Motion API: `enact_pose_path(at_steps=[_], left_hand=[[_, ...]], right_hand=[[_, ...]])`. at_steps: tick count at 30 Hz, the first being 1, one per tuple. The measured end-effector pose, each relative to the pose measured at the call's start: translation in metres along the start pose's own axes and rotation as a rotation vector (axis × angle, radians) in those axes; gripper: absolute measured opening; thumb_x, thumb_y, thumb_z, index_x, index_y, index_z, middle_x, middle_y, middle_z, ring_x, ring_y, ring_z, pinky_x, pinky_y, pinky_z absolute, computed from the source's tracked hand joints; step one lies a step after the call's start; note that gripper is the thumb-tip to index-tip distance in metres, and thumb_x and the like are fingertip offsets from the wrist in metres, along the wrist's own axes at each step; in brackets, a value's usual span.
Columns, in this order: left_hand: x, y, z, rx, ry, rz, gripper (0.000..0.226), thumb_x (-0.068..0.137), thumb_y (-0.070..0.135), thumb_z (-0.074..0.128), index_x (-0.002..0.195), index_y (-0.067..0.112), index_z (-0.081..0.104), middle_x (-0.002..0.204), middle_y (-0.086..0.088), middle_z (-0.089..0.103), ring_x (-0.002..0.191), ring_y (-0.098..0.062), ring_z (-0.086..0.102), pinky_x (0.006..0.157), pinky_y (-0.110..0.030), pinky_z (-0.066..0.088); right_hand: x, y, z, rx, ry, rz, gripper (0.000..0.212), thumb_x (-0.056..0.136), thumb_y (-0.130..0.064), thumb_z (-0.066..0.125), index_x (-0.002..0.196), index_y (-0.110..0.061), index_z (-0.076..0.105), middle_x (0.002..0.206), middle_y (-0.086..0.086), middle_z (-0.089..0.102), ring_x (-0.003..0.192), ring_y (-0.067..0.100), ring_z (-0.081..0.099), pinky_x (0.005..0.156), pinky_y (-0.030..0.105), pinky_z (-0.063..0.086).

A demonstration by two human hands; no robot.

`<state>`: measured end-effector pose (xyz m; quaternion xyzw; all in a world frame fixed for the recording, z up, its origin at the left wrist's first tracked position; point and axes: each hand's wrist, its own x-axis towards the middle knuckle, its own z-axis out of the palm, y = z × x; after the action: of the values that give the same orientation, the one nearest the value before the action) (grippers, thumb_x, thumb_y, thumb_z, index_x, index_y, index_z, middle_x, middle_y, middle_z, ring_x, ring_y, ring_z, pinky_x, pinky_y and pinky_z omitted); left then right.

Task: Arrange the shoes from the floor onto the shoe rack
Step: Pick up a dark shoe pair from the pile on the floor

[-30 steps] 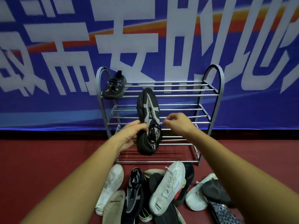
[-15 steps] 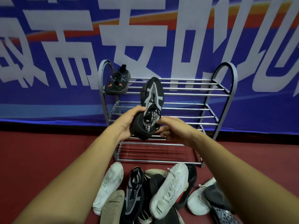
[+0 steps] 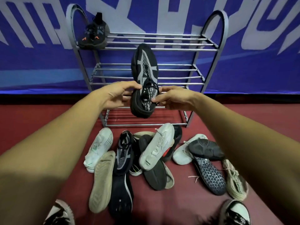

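Note:
A black and grey knit sneaker [image 3: 144,73] hangs in the air before the metal shoe rack [image 3: 178,44], toe pointing up and away. My left hand [image 3: 116,96] grips its heel side from the left. My right hand [image 3: 173,99] pinches the laces and tongue area from the right. On the rack's top shelf, far left, sits a black sneaker with orange marks [image 3: 93,35]. The middle and bottom shelves show only bars. A pile of several shoes [image 3: 155,153] lies on the red floor below my hands.
A blue banner with large white characters [image 3: 32,51] hangs right behind the rack. The pile holds white sneakers [image 3: 99,146], black ones and upturned soles [image 3: 101,181]. My own two shoes [image 3: 235,213] show at the bottom edge. Red floor [image 3: 32,114] stretches left and right of the rack.
The view has tilted down and closer to the rack. The sneaker stays in both hands, and my right hand has shifted onto its laces.

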<state>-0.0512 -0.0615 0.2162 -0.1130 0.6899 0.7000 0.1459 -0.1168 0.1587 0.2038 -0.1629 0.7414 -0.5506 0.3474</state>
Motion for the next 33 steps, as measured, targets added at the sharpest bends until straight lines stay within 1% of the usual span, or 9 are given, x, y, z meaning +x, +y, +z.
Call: enact_pose_path(at_steps=[4,6,8,12,17,22,26,29,33], left_hand=[[-0.007,-0.001,0.005,0.051,-0.011,-0.011,0.011,0.092,0.021,0.062,0.082,0.023,0.059,0.053,0.013,0.058,0.037,0.0,0.048,0.056,-0.021,0.037],[-0.009,0.0,0.003,0.056,0.006,-0.002,0.009,0.09,0.023,0.064,0.081,0.023,0.061,0.059,0.012,0.059,0.038,-0.001,0.049,0.053,-0.02,0.039],[-0.008,0.001,-0.001,0.042,0.02,0.005,0.004,0.088,0.025,0.067,0.086,0.024,0.064,0.071,0.009,0.064,0.044,-0.002,0.052,0.056,-0.021,0.042],[-0.006,0.0,-0.01,0.025,0.035,0.021,0.016,0.082,0.03,0.073,0.097,0.028,0.069,0.099,0.003,0.069,0.076,-0.009,0.061,0.069,-0.023,0.045],[-0.005,-0.002,-0.016,0.035,0.016,0.011,0.013,0.082,0.029,0.073,0.095,0.028,0.068,0.099,0.002,0.07,0.079,-0.011,0.063,0.071,-0.024,0.051],[-0.002,0.0,-0.018,0.01,0.029,0.013,0.016,0.078,0.03,0.075,0.093,0.027,0.07,0.104,0.0,0.069,0.08,-0.013,0.063,0.082,-0.029,0.046],[0.0,0.003,-0.016,-0.035,0.046,0.031,0.023,0.076,0.03,0.076,0.098,0.024,0.07,0.109,-0.001,0.068,0.096,-0.019,0.061,0.093,-0.034,0.045],[-0.001,0.004,-0.012,-0.049,0.049,0.038,0.018,0.081,0.032,0.073,0.097,0.027,0.068,0.109,-0.001,0.066,0.096,-0.019,0.058,0.084,-0.029,0.048],[-0.001,0.009,-0.007,-0.076,0.085,0.066,0.02,0.085,0.037,0.071,0.101,0.026,0.068,0.099,0.001,0.07,0.084,-0.014,0.06,0.074,-0.025,0.048]], right_hand=[[-0.002,0.007,0.0,0.034,-0.018,-0.001,0.04,0.073,-0.012,0.087,0.1,-0.02,0.058,0.083,-0.002,0.066,0.062,0.008,0.047,0.057,0.023,0.036],[-0.003,0.003,0.001,0.05,0.007,-0.01,0.031,0.078,-0.008,0.082,0.097,-0.019,0.061,0.079,-0.004,0.065,0.06,0.006,0.046,0.055,0.02,0.036],[-0.003,-0.001,0.002,0.076,0.003,-0.021,0.024,0.08,-0.008,0.081,0.092,-0.019,0.064,0.089,0.003,0.061,0.059,0.005,0.046,0.056,0.019,0.035],[0.003,-0.002,0.005,0.085,0.0,-0.038,0.027,0.078,-0.011,0.082,0.098,-0.017,0.066,0.103,0.009,0.058,0.061,0.005,0.049,0.061,0.022,0.036],[0.008,-0.002,0.008,0.089,0.006,-0.016,0.025,0.077,-0.01,0.083,0.095,-0.017,0.067,0.099,0.006,0.063,0.06,0.005,0.051,0.062,0.022,0.036],[0.01,-0.006,0.004,0.076,0.012,-0.033,0.027,0.074,-0.014,0.086,0.094,-0.019,0.068,0.102,0.007,0.063,0.061,0.006,0.05,0.061,0.022,0.038],[0.01,-0.011,0.002,0.116,0.038,-0.069,0.023,0.078,-0.01,0.082,0.092,-0.018,0.066,0.097,0.006,0.067,0.062,0.006,0.052,0.053,0.017,0.038],[0.007,-0.014,0.0,0.143,0.034,-0.082,0.027,0.076,-0.011,0.084,0.098,-0.014,0.068,0.091,0.003,0.066,0.063,0.006,0.05,0.053,0.016,0.037],[0.004,-0.02,-0.005,0.174,0.037,-0.075,0.027,0.069,-0.019,0.088,0.091,-0.012,0.073,0.078,-0.001,0.058,0.061,0.006,0.042,0.056,0.017,0.035]])
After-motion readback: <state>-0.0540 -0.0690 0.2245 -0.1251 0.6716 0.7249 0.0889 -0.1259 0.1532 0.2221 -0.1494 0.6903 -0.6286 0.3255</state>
